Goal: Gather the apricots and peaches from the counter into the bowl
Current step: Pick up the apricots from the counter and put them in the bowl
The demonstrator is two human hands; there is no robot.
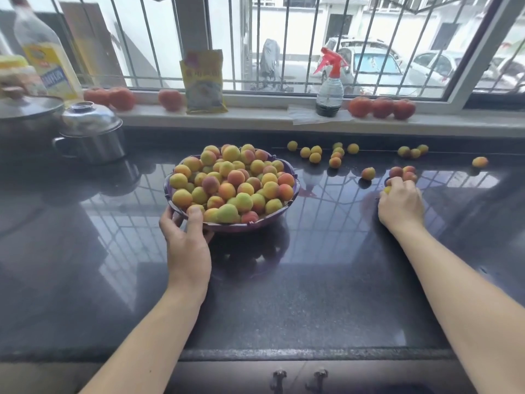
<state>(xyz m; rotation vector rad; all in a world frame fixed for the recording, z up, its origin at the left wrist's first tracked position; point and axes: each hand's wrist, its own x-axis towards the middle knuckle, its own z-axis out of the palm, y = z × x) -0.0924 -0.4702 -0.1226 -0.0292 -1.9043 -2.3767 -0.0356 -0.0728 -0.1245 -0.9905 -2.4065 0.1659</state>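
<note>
Right hand (402,206) curled round small yellow-orange fruit (387,189) at the dark glossy table's (312,294) right, the heaped purple bowl (295,191) lying leftward, rim gripped by left hand (189,240).

Bowl at the middle of the surface, loose fruit scattered to its right.

The bowl (294,185) stands mid-surface (312,302), heaped with fruit (231,184); the left hand (187,245) grips its near-left rim. To the right, well apart from the bowl, the right hand (402,206) rests on the surface over a small cluster of fruit (403,173). More loose fruit (315,155) lies far right along the back edge. Far left stand a lidded pot (91,132) and a bottle (48,52) behind it. On the windowsill (255,112) behind the surface stand a packet (203,81) and, to its right, a spray bottle (329,86), with tomatoes (380,108) on either side.
</note>
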